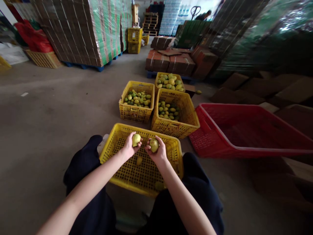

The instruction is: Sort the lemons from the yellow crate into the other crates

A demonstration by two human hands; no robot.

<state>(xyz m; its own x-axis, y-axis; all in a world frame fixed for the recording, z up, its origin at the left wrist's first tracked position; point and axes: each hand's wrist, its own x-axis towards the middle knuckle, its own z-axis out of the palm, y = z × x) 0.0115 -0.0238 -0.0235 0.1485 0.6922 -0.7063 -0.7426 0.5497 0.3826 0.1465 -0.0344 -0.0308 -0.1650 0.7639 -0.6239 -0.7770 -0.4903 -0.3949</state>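
A yellow-green lemon (136, 140) is in my left hand (129, 147), its fingers curled round the fruit. My right hand (158, 152) grips a second lemon (154, 145), duller green with a brownish patch. Both hands are above a shallow yellow plastic crate (144, 192) between my knees, with a small gap between them. On the crate's perforated floor lie a loose lemon (139, 161) and, near the front right corner, a greener one (159, 186) partly in shadow.
Beyond stand a left yellow crate (136, 115), a right yellow crate (171, 128) and a rear yellow crate (182, 87), each holding several lemons. A large red crate (207, 143) sits to the right. Wrapped pallet stacks (70, 32) and flattened cartons (182, 65) stand behind.
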